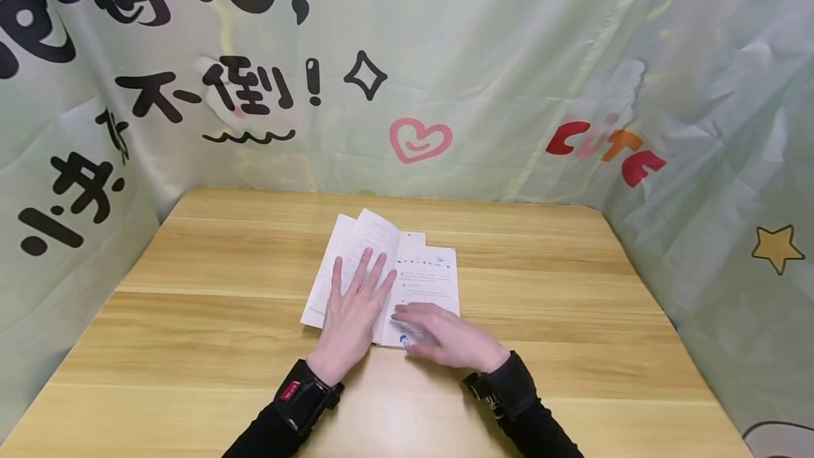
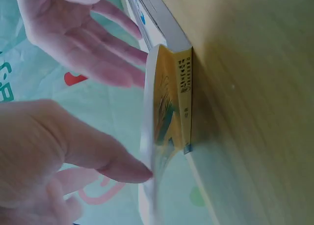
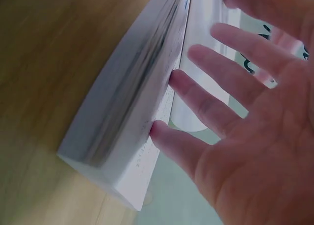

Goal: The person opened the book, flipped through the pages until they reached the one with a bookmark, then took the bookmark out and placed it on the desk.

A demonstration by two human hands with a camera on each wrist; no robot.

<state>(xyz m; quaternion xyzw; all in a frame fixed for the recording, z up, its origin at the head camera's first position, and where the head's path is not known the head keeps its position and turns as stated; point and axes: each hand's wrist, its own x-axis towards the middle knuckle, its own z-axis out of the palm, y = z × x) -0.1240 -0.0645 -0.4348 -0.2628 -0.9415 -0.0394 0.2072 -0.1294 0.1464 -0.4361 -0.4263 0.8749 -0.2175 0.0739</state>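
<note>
An open book [image 1: 431,288] lies on the wooden table, with printed text and small blue pictures on its right page. My left hand [image 1: 353,306] rests on the left-hand pages, fingers spread and straight. In the left wrist view, its thumb touches the raised edge of those pages, and the yellow spine [image 2: 184,87] of the book shows beneath. Over the lower part of the right page is my right hand [image 1: 454,336], its fingers slightly bent and gripping nothing. Seen from the right wrist, some fingertips [image 3: 159,129] touch the page above the thick page block [image 3: 117,107].
The wooden tabletop [image 1: 547,281] stretches around the book on all sides. Behind and beside it hangs a pale green printed cloth [image 1: 509,55] with black lettering, a pink heart and a star. Both wrists wear black straps [image 1: 297,396].
</note>
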